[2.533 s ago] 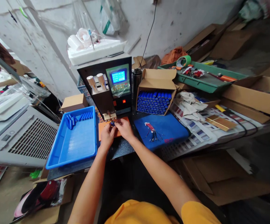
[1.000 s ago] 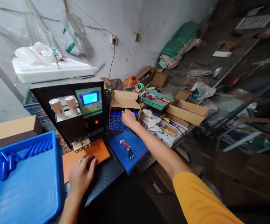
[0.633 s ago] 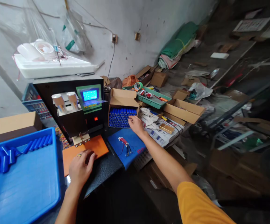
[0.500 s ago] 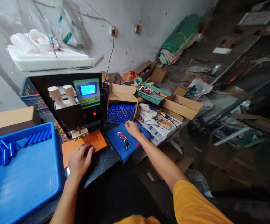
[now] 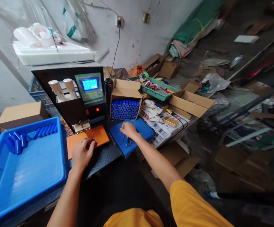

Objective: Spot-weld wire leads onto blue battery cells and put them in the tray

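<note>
My left hand (image 5: pixel 82 153) lies palm down, fingers flat, on the near edge of an orange mat (image 5: pixel 99 135) below the electrodes of a black spot welder (image 5: pixel 77 104). My right hand (image 5: pixel 127 130) rests on a blue cloth (image 5: pixel 145 130), fingers curled down over a bundle of red and black wires (image 5: pixel 128 142). What the fingers hold is hidden. Behind it, an open cardboard box of blue cylindrical cells (image 5: pixel 125 109) stands tilted toward me.
A blue tray (image 5: pixel 61 151) with several blue cells (image 5: pixel 20 140) sits at my left. A black bottle (image 5: pixel 108 91) stands beside the welder. A green tool tray (image 5: pixel 162 93), cardboard boxes (image 5: pixel 191 102) and rags crowd the right. The floor beyond is littered.
My right hand came out of the cell box and moved down onto the blue cloth, covering the wires. My left hand stayed on the orange mat. The view swung left slightly.
</note>
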The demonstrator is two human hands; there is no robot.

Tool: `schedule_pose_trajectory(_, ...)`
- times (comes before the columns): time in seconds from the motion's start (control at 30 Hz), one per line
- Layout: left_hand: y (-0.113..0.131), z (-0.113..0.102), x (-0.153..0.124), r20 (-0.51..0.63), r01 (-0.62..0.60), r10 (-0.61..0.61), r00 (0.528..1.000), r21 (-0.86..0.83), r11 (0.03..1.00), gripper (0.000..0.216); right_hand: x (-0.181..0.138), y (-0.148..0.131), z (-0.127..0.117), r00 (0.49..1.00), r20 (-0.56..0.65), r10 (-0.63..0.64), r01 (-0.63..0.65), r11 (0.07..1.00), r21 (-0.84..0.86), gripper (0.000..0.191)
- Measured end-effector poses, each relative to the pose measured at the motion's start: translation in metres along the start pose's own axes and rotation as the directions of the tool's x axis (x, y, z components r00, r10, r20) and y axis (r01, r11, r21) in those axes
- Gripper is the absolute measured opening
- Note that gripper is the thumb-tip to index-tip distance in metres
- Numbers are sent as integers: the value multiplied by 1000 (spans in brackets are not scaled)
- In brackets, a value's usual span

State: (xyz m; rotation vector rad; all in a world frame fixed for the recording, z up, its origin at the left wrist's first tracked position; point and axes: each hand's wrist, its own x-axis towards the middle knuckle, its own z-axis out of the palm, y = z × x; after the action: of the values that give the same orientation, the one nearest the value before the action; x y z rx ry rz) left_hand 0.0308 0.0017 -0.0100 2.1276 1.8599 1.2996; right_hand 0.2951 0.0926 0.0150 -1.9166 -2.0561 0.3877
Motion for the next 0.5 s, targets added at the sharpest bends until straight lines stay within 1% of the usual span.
schedule_pose_trajectory(0.1,0,1,0,-1,5,-5,1000,17,1000,27,-7,3,3,1000,-2,-4,4,1000,-26,12)
schedule_pose_trajectory(0.17,-1,1,0,8,11,-11,1000,17,1000,26,-7,5,5,1000,-5,26,-26,1000,10,14)
schedule_pose_trajectory(0.23,-1,0,0,19,13,-14,1000,10,1000,26,-4,8,7,998,-18,68,-66,992,110,13)
schedule_pose_trajectory(0.3,0,-1,0,28,13,-13,1000,5,1000,27,1,12,7,994,-38,104,-90,957,275,12)
schedule_pose_trajectory(0.33,1,-1,0,29,15,-15,999,5,1000,27,3,15,7,992,-51,118,-90,924,372,12)
schedule_pose_trajectory(0.4,2,-2,1,32,20,-20,999,3,1000,28,8,19,5,985,-83,149,-76,822,564,14)
schedule_pose_trajectory(0.5,4,-3,1,33,32,-32,999,5,999,29,10,24,-2,977,-74,202,-69,618,783,19)
